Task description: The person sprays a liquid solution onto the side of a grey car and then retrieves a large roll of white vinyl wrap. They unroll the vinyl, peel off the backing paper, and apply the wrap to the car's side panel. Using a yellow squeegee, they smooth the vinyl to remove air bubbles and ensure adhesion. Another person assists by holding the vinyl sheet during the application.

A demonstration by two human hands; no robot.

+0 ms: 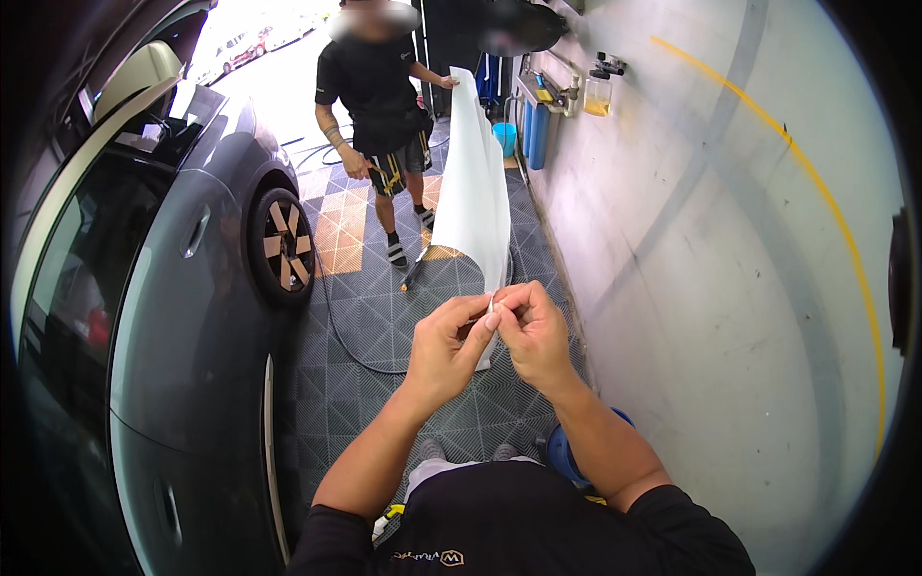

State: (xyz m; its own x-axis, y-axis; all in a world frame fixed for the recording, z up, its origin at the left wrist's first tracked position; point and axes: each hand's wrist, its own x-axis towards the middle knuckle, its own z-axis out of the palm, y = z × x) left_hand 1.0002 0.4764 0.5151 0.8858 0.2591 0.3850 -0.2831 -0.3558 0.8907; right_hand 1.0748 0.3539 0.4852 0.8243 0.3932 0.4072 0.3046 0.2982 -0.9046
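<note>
A long, limp white sheet (471, 192), like film or backing, stretches away in front of me. Its near edge meets my fingertips, and a narrow strip hangs below them. My left hand (448, 350) pinches the edge between thumb and fingers. Close against it, my right hand (535, 336) pinches the same spot, thumb tips nearly touching. Whether the fingers are parting layers there is too small to tell. A person (370, 86) in black across from me holds the sheet's far top corner with one hand; the other hand hangs lower.
On the left stands a dark grey car (192, 336) with its wheel (284, 245) toward me. A black hose (336, 336) and a wand (415, 269) lie on the tiled floor. A pale wall (711, 240) bounds the right, with blue filter housings (538, 139). A blue bucket (567, 461) stands beside my legs.
</note>
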